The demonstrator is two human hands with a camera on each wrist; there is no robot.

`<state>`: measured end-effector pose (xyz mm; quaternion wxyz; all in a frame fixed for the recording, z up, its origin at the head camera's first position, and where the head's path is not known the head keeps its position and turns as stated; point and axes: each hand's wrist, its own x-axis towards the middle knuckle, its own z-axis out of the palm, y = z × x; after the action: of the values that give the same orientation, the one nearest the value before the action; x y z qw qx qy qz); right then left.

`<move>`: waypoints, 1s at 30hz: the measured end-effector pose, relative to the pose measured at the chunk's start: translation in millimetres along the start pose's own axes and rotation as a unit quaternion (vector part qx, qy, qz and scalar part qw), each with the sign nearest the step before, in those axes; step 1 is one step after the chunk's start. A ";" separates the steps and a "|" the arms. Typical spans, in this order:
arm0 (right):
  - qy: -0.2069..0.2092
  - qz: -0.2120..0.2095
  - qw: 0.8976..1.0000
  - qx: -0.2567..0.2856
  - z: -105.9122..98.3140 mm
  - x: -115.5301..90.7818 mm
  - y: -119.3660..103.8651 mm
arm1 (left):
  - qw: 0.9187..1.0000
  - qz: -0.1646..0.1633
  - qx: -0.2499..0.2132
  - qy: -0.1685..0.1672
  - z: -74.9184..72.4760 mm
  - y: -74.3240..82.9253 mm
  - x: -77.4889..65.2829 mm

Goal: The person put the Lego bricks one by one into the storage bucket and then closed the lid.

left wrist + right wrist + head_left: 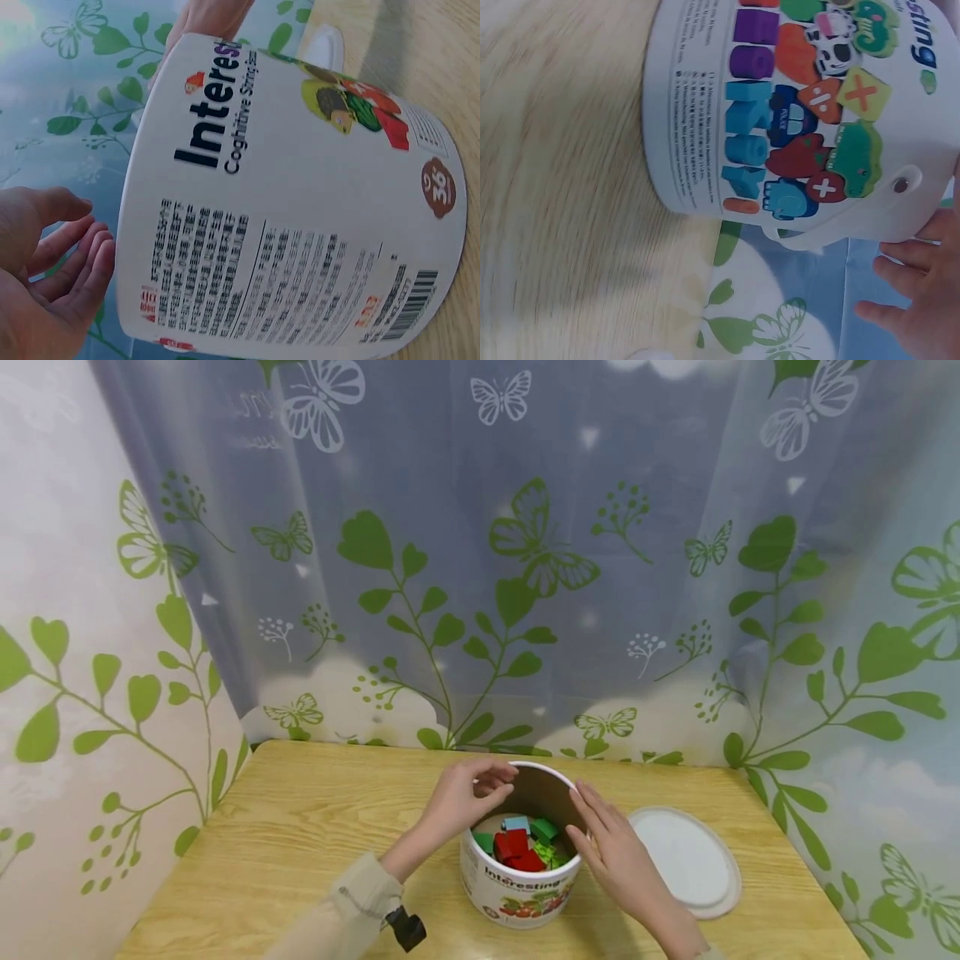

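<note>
A white round bucket (pixel 517 902) with printed sides stands upright on the table, its top uncovered. Inside lie red blocks (pixel 516 850), green blocks (pixel 544 830) and a light blue block (pixel 516 824). At the bucket's left rim my left hand (pixel 472 789) hovers with loosely bent fingers and nothing visible between them; the left wrist view shows the same hand (pixel 56 262) beside the rim. My right hand (pixel 618 852) rests against the right rim, fingers mostly straight. In the right wrist view, that hand (pixel 922 292) is near the bucket's white handle (pixel 840 229).
A white round lid (pixel 686 864) lies on the wooden table (pixel 322 827) to the right of the bucket. Curtains (pixel 450 568) with leaf and butterfly prints hang behind the table and at both sides.
</note>
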<state>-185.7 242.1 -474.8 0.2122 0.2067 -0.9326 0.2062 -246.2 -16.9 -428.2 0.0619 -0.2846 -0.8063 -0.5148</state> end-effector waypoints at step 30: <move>0.167 0.178 0.963 0.112 -51.2 -37.8 57.5 | 0.991 -0.032 -0.119 -0.060 69.4 58.0 -0.5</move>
<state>-165.9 325.3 -467.8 0.3002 0.0222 -0.8765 0.3756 -202.0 60.8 -414.4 -0.0369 -0.2946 -0.7500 -0.5910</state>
